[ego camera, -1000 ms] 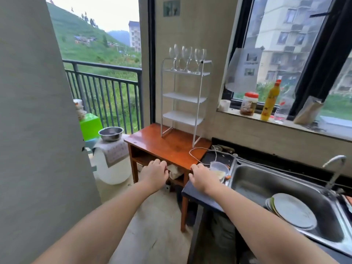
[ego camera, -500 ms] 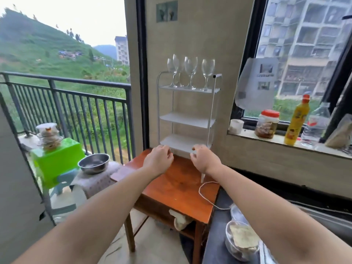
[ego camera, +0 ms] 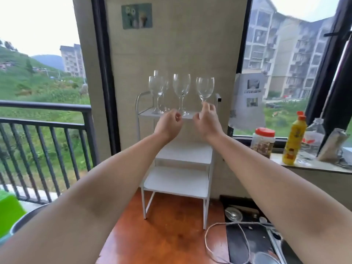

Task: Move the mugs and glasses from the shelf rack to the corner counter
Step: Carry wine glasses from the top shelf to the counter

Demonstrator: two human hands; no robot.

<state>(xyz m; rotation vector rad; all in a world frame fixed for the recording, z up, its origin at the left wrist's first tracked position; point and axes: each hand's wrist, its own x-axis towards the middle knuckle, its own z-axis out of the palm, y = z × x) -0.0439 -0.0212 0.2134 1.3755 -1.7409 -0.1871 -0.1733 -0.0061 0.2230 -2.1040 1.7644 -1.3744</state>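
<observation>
Several clear wine glasses stand on the top shelf of a white three-tier shelf rack (ego camera: 177,184). The rightmost wine glass (ego camera: 205,88) has its stem between the raised fingertips of my right hand (ego camera: 206,120), which pinches it; its foot is hidden behind that hand. The middle wine glass (ego camera: 181,86) stands just beyond my left hand (ego camera: 169,123), whose fingers are loosely curled and hold nothing. Two more glasses (ego camera: 157,88) stand at the shelf's left end. The two lower shelves are bare.
The rack stands on a wooden table (ego camera: 167,235) against the wall. A white cord (ego camera: 209,242) loops onto a dark counter (ego camera: 245,242) at the right. A jar (ego camera: 262,141), a yellow bottle (ego camera: 292,140) and a clear bottle stand on the window sill. A balcony railing (ego camera: 47,134) runs at the left.
I have stepped closer to the rack. Both hands rose from the lowest shelf to the top shelf, and my right fingers reached the rightmost glass's stem.
</observation>
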